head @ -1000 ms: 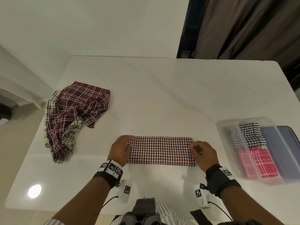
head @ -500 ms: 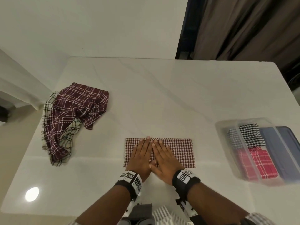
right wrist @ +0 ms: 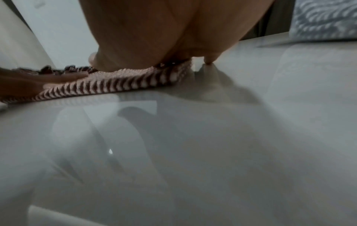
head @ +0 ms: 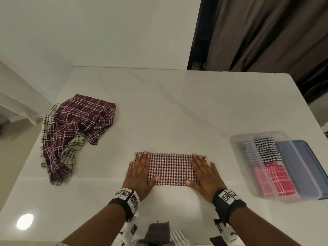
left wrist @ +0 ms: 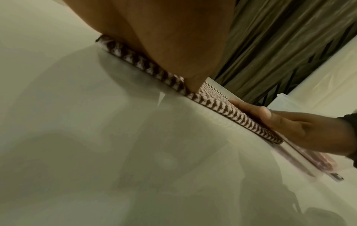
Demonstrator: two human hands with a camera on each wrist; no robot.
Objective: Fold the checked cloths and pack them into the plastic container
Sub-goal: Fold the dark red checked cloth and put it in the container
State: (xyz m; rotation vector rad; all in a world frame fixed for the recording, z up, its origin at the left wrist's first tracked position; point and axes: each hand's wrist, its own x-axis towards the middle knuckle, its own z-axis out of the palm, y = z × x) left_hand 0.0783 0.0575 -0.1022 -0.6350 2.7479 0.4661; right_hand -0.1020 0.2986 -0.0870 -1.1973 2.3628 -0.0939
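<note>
A folded maroon-and-white checked cloth [head: 171, 168] lies flat as a long rectangle near the front of the white table [head: 177, 103]. My left hand [head: 140, 170] presses flat on its left end, fingers straight. My right hand [head: 204, 172] presses flat on its right end in the same way. The left wrist view shows the cloth's front edge [left wrist: 212, 104] under my left palm, with my right hand [left wrist: 289, 126] beyond. In the right wrist view the cloth [right wrist: 115, 82] sits under my right palm. A clear plastic container [head: 239, 139] at the right holds folded black-and-white [head: 266, 151] and red checked cloths [head: 276, 180].
A crumpled heap of a dark maroon plaid cloth [head: 78, 121] over a cream checked cloth [head: 71, 151] lies at the table's left. A blue lid [head: 301, 166] sits against the container's right side. Dark curtains [head: 266, 32] hang behind the table's far right.
My hands went from holding the cloth's two ends to pressing together at its middle, then slid apart to the left and right ends, flattening the cloth.
</note>
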